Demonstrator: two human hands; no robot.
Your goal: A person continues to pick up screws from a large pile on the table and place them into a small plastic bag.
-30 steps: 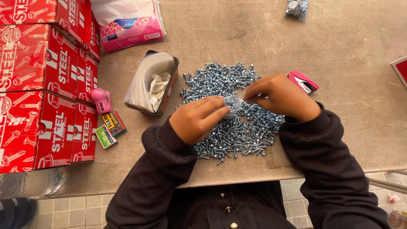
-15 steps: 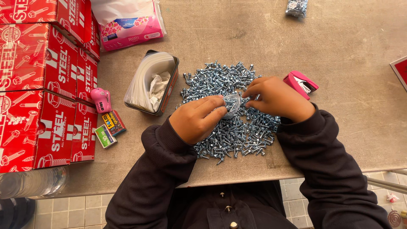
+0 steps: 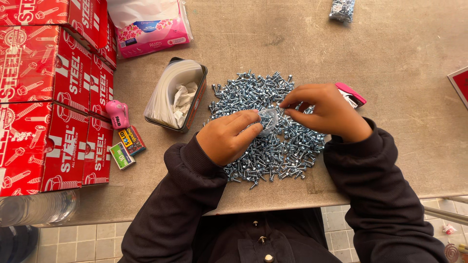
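A heap of small silver screws lies on the grey table in front of me. Over the heap my left hand holds a small clear plastic bag with a few screws in it. My right hand is at the bag's mouth, its fingertips pinched together; whether a screw sits between them I cannot tell. Both arms wear dark sleeves.
A dark tin of clear bags and crumpled paper stands left of the heap. Red cartons are stacked at the left, with a pink stapler and small packets beside them. A pink stapler, a tissue pack and a filled bag lie farther off.
My right hand has shifted a little up and left toward the bag's mouth. The left hand stays over the heap with the bag.
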